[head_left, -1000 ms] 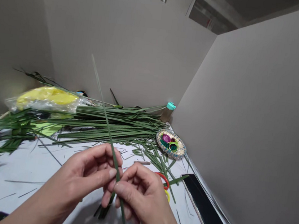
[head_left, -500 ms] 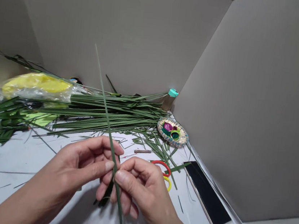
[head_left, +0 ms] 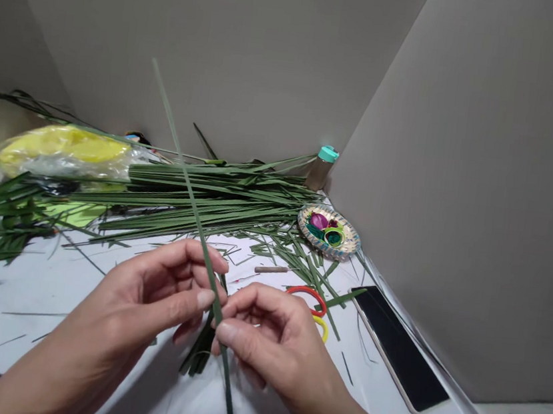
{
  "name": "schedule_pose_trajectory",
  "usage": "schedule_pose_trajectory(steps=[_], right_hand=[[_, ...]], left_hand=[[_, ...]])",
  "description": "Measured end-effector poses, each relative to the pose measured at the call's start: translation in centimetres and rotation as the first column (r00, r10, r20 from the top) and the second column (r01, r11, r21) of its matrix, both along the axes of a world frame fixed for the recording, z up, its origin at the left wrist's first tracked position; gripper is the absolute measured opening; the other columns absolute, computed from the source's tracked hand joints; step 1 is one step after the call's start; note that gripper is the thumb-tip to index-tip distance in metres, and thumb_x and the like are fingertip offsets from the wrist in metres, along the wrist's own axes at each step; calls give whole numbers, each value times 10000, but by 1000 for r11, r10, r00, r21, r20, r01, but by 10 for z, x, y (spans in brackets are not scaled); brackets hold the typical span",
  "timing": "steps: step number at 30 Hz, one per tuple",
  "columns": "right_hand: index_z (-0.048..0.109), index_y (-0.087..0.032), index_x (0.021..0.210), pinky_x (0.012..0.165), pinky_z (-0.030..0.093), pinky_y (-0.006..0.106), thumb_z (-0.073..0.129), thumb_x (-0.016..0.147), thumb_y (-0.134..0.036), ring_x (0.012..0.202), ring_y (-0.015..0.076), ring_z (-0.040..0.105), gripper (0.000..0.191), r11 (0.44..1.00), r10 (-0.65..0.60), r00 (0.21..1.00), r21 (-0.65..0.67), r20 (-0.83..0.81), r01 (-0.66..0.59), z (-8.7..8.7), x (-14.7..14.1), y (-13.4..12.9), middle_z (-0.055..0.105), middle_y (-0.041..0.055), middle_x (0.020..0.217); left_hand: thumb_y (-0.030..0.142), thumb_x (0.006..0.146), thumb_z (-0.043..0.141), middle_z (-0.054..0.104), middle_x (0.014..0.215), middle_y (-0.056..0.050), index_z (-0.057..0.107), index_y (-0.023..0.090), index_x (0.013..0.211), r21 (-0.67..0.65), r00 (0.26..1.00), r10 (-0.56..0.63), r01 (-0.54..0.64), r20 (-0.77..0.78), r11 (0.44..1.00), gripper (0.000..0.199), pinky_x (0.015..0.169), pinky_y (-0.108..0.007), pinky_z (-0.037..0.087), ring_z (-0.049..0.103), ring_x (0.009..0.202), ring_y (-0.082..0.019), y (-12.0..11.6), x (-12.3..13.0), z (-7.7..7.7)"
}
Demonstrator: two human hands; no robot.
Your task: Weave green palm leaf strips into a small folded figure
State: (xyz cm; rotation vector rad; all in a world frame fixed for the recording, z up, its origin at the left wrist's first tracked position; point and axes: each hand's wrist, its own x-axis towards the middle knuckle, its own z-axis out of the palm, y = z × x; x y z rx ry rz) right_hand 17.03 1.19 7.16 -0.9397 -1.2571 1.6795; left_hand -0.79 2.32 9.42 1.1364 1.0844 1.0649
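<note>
A long, narrow green leaf strip (head_left: 192,196) runs slantwise between my hands, its pale tip pointing up and its other end going off the bottom edge. My left hand (head_left: 143,305) pinches the strip with thumb and fingers. Just below that, my right hand (head_left: 270,340) has its thumb and forefinger closed on the same strip. Behind the fingers hangs a short bundle of dark green strips (head_left: 197,352); its upper part is hidden, and I cannot tell which fingers bear it.
Long leaves (head_left: 228,191) lie piled behind, with cut scraps (head_left: 300,257) nearby. Scissors (head_left: 307,291) with red and yellow handles lie beyond my right hand. A woven oval basket (head_left: 352,243), a phone (head_left: 397,349), a teal-capped bottle (head_left: 318,172) and a yellow plastic package (head_left: 66,148) stand or lie around.
The strip's tip has swung left and up. My fingers have shifted slightly, and more of the dark bundle shows beneath them. The whole view has moved a little.
</note>
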Motion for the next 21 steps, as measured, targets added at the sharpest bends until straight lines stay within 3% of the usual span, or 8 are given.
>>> schedule_pose_trajectory(steps=[3, 7, 11, 16, 18, 21], right_hand=[[623, -182, 752, 599, 416, 212, 798, 751, -323, 641, 96, 534, 225, 997, -73, 997, -16, 26, 73, 2, -3, -3, 613, -14, 696], [566, -218, 725, 599, 437, 252, 767, 760, -361, 594, 125, 561, 249, 994, -88, 994, -53, 61, 92, 3, -8, -7, 650, -6, 641], [529, -233, 675, 575, 428, 247, 703, 757, -304, 558, 117, 518, 204, 993, -115, 987, -2, 114, 116, 3, -9, -8, 579, -35, 579], [508, -231, 639, 467, 314, 217, 635, 757, -233, 462, 75, 348, 173, 957, -203, 962, 243, 184, 156, 1, -8, -10, 403, -89, 511], [513, -221, 625, 481, 327, 206, 635, 755, -203, 472, 69, 375, 180, 927, -242, 947, 339, 210, 162, -1, -8, -10, 412, -87, 516], [556, -210, 639, 496, 341, 191, 663, 758, -194, 491, 64, 403, 161, 918, -259, 945, 355, 199, 177, -1, -8, -9, 442, -82, 535]], left_hand=[[479, 695, 837, 690, 642, -25, 779, 228, 930, 9, 1000, 7, -7, -19, 1000, 349, 552, -323, 544, 656, 632, -238, 0, 2, -1], [472, 710, 851, 679, 653, -19, 784, 232, 872, 12, 999, -1, 2, -37, 1000, 297, 532, -299, 531, 631, 618, -218, -1, 2, -5], [428, 779, 852, 641, 654, 19, 778, 263, 793, -13, 997, -79, 79, -19, 997, 181, 500, -209, 477, 561, 577, -139, -4, -1, -14], [460, 806, 843, 633, 678, 37, 780, 297, 802, -20, 995, -94, 94, -19, 995, 175, 494, -154, 463, 515, 576, -108, -6, -4, -21], [470, 791, 851, 639, 681, 31, 782, 289, 783, -12, 996, -87, 87, -36, 996, 194, 468, -160, 454, 504, 568, -111, -5, -4, -22], [467, 746, 867, 646, 653, 12, 784, 267, 770, -20, 998, -25, 24, -51, 1000, 218, 446, -202, 448, 505, 544, -130, -5, -2, -22]])
